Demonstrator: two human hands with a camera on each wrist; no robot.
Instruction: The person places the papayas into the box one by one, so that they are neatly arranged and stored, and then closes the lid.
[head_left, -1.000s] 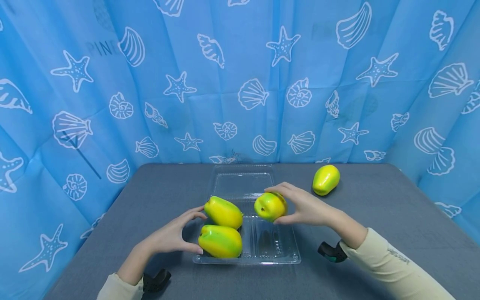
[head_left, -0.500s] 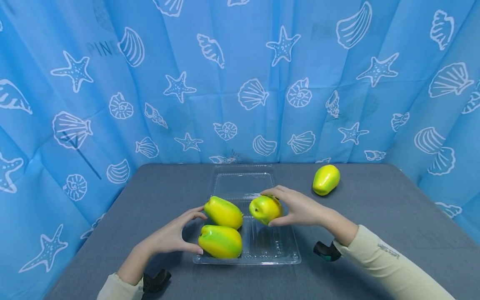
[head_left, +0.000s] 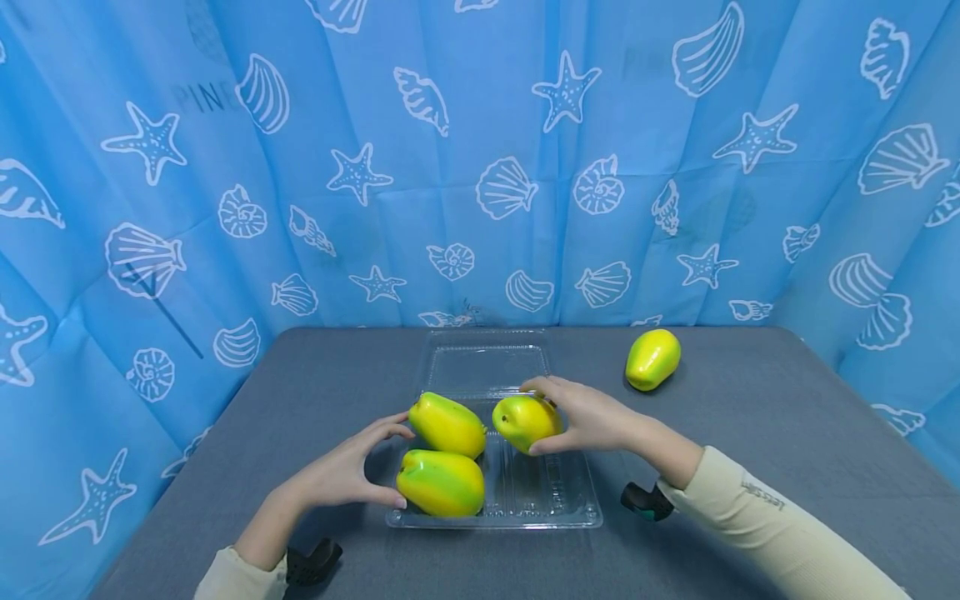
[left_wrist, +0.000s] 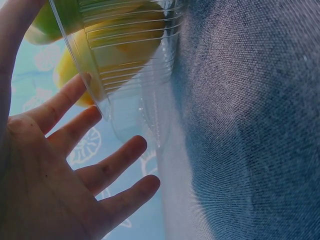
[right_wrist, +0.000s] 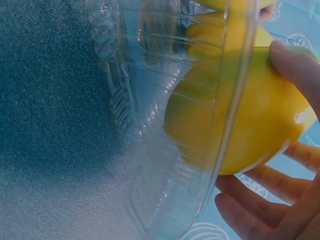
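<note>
In the head view, my right hand [head_left: 592, 417] grips a yellow-green papaya [head_left: 525, 422] between thumb and fingers over the right half of a clear plastic box [head_left: 551, 522]. The right wrist view shows this papaya [right_wrist: 235, 120] partly behind the box's clear wall. Two more papayas lie in the left half, one farther back [head_left: 447, 425] and one nearer [head_left: 441, 483]. My left hand [head_left: 341, 475] is spread at the box's left side, thumb by the nearer fruit. In the left wrist view its extended fingers [left_wrist: 67, 135] reach the box rim, with some fingertips touching it.
A further papaya [head_left: 652, 360] lies on the grey cloth-covered table [head_left: 735, 400] at the back right. The box's clear lid [head_left: 487, 367] lies folded open behind it. A blue shell-patterned curtain [head_left: 465, 167] hangs beyond the table.
My right hand has moved left and slightly down with the papaya, over the box. The left hand and the other papayas have stayed in place.
</note>
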